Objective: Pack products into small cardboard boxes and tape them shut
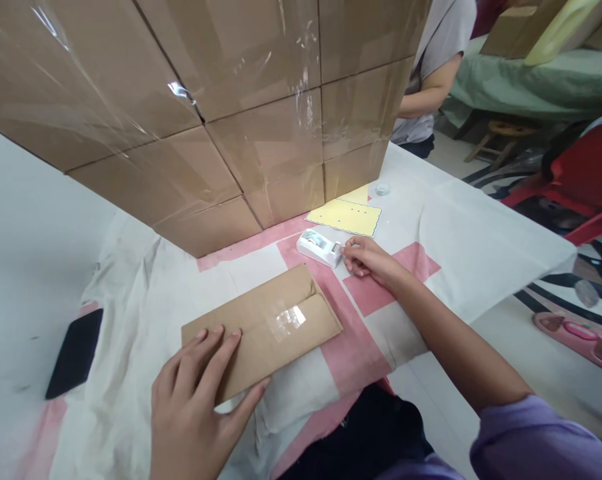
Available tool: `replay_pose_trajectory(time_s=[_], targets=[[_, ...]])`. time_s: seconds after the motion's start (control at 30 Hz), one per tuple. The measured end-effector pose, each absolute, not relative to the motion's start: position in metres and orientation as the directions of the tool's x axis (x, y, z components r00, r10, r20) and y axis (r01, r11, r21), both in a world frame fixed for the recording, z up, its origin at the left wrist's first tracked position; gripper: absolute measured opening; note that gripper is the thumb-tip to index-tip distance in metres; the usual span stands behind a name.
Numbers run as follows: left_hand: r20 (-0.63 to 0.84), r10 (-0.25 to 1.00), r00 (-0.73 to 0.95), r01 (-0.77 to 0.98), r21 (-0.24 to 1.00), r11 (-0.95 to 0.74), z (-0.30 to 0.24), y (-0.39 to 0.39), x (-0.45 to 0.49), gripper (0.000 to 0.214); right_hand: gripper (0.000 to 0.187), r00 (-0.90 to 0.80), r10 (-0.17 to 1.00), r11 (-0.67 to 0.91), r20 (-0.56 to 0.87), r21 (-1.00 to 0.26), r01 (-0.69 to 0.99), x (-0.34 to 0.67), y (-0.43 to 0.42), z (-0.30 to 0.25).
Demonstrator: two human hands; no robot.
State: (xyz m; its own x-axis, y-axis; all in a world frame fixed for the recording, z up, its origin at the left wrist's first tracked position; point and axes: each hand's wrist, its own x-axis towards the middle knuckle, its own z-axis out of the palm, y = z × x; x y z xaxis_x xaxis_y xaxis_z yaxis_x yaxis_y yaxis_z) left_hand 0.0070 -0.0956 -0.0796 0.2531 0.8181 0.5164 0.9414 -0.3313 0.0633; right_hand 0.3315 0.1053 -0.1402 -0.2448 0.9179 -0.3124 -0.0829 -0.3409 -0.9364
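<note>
A small flat cardboard box (261,333) lies on the tablecloth in front of me, with a patch of clear tape (288,320) across its seam. My left hand (195,380) grips the box's left end, fingers on top and thumb along the near side. A white tape dispenser (318,249) holding a roll of clear tape stands just beyond the box. At its front end, my right hand (368,260) has thumb and forefinger pinched together. Whatever is between those fingertips is too small to make out.
Stacked cardboard boxes (261,133) wrapped in clear film rise at the back. A yellow sheet (345,217) and a tape roll (382,189) lie behind the dispenser. A black phone-like slab (75,353) is at left. Another person (433,80) stands beyond the table; a red chair (585,173) is at right.
</note>
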Motion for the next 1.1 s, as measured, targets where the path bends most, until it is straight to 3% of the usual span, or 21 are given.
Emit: replay_pose_trajectory(time_s=[0.2,1.1], targets=[[0.515,0.822,0.243,0.944,0.07,-0.322,-0.079,-0.097,0.008,0.059,0.028,-0.273,0.906,-0.343,-0.323,-0.939,-0.028,0.336,0.11,-0.144],[0.519,0.814,0.261,0.943,0.043,-0.33,-0.076,-0.093,0.009,0.058,0.035,-0.314,0.892,-0.359,-0.325,-0.932,-0.056,0.335,0.111,-0.149]])
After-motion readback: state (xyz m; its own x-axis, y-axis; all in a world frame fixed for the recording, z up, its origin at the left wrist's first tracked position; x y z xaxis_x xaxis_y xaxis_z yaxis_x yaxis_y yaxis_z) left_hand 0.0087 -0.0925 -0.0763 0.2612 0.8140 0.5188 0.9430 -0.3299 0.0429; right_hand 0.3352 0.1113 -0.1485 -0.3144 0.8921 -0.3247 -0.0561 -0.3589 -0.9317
